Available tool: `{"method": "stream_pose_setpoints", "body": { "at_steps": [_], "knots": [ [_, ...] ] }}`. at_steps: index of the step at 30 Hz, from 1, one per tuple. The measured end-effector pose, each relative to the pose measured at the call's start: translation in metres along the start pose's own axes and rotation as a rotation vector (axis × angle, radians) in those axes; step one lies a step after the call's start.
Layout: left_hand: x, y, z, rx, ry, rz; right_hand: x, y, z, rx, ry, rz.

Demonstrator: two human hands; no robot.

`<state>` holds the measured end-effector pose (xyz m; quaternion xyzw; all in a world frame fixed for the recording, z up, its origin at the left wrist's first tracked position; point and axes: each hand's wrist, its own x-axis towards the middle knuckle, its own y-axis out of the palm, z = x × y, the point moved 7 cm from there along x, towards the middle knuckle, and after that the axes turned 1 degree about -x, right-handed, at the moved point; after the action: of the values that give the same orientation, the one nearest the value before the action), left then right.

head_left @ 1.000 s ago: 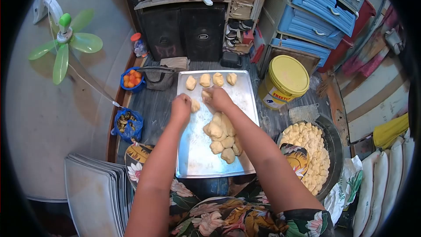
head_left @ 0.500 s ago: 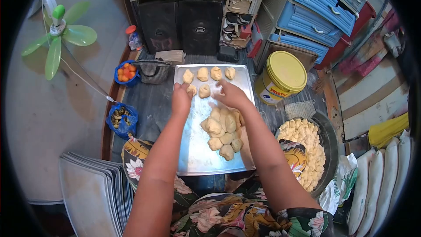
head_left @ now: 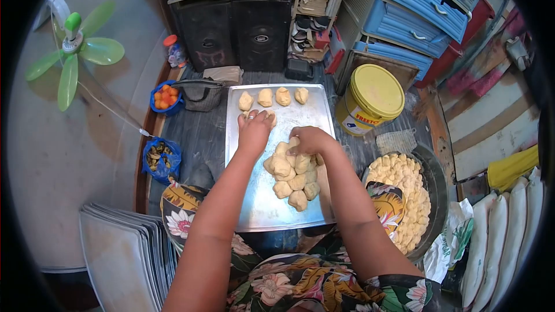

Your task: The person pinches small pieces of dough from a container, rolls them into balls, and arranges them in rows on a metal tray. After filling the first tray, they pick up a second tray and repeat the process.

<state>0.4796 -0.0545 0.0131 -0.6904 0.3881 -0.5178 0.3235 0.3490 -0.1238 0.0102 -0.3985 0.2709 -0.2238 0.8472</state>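
A metal baking tray (head_left: 245,208) lies in front of me with several pale dough pieces on it. Four sit in a row along its far edge, among them a dough piece (head_left: 265,97). Just nearer than that row, my left hand (head_left: 254,131) has its fingers curled over dough, which they mostly cover. Toward the tray's right side is a heaped pile of dough pieces (head_left: 296,182). My right hand (head_left: 311,140) is at the far end of this pile, its fingers closed round a dough piece there.
A large dark basin (head_left: 437,196) filled with dough pieces is at my right. Beyond it stands a yellow lidded bucket (head_left: 376,101). Stacked trays (head_left: 115,254) lean at my left, near a blue bag (head_left: 167,164) and a green fan (head_left: 72,49). Speakers (head_left: 260,37) stand behind.
My right hand has drawn back from the second row to the dough pile. My left hand has shifted right, over the dough pieces of that row.
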Motion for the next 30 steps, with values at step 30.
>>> {"method": "stream_pose_setpoints", "body": {
  "at_steps": [30],
  "knots": [
    [-0.001, 0.007, -0.023, -0.117, 0.025, 0.114, -0.021, -0.001, -0.030, 0.040, 0.005, 0.106]
  ]
}}
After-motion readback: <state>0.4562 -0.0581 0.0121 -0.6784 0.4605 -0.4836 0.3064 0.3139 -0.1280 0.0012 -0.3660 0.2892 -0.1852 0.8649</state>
